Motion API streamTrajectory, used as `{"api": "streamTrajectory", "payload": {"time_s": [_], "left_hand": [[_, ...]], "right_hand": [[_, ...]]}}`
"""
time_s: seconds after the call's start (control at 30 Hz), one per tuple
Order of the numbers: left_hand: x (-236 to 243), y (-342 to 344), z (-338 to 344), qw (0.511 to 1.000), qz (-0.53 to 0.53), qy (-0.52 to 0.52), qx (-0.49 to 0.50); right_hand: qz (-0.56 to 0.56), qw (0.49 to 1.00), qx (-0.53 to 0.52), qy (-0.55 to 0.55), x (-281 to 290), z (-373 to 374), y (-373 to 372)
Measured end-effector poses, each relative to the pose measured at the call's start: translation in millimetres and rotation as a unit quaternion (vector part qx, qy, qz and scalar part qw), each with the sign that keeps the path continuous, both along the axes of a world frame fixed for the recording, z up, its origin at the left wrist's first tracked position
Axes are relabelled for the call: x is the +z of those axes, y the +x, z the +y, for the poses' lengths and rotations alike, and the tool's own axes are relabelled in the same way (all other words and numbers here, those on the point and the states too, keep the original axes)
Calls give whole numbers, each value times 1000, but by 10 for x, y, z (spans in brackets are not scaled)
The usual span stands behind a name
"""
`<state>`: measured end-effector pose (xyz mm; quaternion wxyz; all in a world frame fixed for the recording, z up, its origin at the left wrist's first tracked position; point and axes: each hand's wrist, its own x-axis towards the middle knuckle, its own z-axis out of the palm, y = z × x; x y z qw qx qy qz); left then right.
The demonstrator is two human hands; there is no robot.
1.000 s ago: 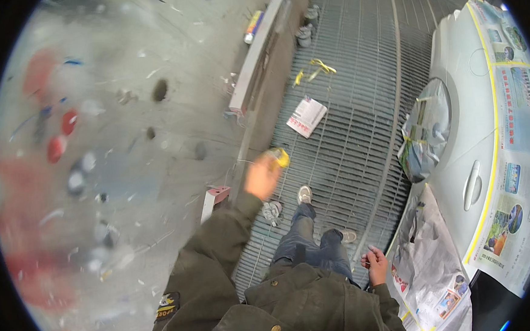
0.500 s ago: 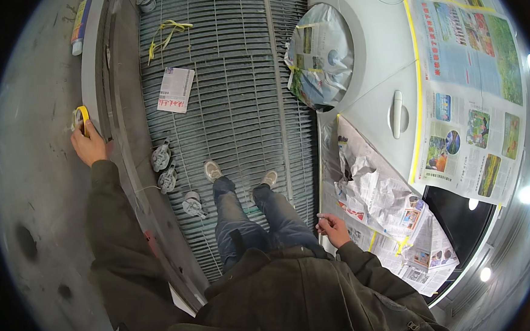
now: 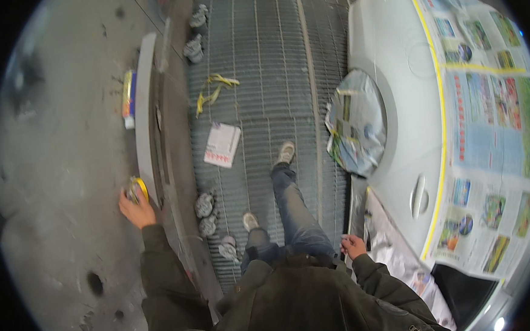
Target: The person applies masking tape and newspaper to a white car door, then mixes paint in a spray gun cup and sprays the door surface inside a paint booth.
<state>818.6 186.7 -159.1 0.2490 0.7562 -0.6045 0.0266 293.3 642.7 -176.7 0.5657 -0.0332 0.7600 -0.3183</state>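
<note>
My left hand (image 3: pixel 136 207) is closed round a yellow tape roll (image 3: pixel 139 186) at the wall beside a grey ledge (image 3: pixel 144 100). My right hand (image 3: pixel 353 245) hangs low beside the white car body (image 3: pixel 404 102), its fingers curled round something small that I cannot make out. Taped newspaper (image 3: pixel 484 128) covers the car's upper part, and crumpled sheets (image 3: pixel 387 231) hang near my right hand. A newspaper-wrapped wheel (image 3: pixel 354 123) sits in the arch.
Underfoot is a metal grate (image 3: pixel 259 75) with a folded paper (image 3: pixel 221 144), yellow strips (image 3: pixel 212 93) and several grey crumpled lumps (image 3: pixel 205 205) along the wall. A spray can (image 3: pixel 129 98) lies by the ledge.
My left hand moved left from over the grate to the wall with the tape. Since half a second ago, one foot has stepped forward and the view has shifted, lowering the scenery in it.
</note>
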Motion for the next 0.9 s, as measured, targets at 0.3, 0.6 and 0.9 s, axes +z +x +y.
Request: {"api": "streamTrajectory", "payload": {"time_s": [0.3, 0.6, 0.9], "left_hand": [[676, -1285, -109, 998, 6, 21, 62], [-10, -3053, -1141, 957, 243, 140, 78], [140, -4278, -2786, 917, 269, 187, 227]], "right_hand": [[20, 999, 43, 9, -500, -2350, -1931], [101, 979, 128, -126, -298, -6049, -3262], [-25, 907, 415, -64, -477, -7915, -4017]]}}
